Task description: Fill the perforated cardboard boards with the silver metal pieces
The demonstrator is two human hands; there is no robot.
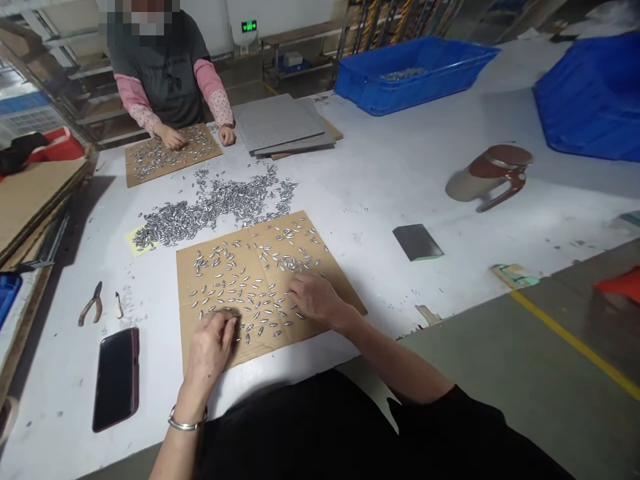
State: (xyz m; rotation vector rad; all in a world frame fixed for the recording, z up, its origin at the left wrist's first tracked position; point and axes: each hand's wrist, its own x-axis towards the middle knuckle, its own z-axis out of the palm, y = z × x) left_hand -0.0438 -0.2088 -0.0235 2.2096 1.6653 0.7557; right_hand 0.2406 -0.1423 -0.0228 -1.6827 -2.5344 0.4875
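Observation:
Small silvery pointed metal pieces (240, 293) lie spread over a brown cardboard sheet (200, 347) in front of me. My left hand (213, 341) is over the sheet's near left part, thumb and fingers pinched together at the pieces; what is between the fingertips is too small to make out. On the right half, my right hand (316, 298) rests low over the sheet with its fingers curled together among the pieces, and its fingertips are partly hidden. Beyond the sheet, a loose heap of the same metal pieces (215, 203) covers part of the white table (370, 180).
Across the table a co-worker's hand (173, 138) touches pieces on another cardboard sheet (133, 167). Grey boards (280, 123) are stacked beside it. Blue bins (380, 93), a brown mug (505, 163) and a dark block (417, 241) stand right; pliers (93, 307) and a phone (117, 380) lie left.

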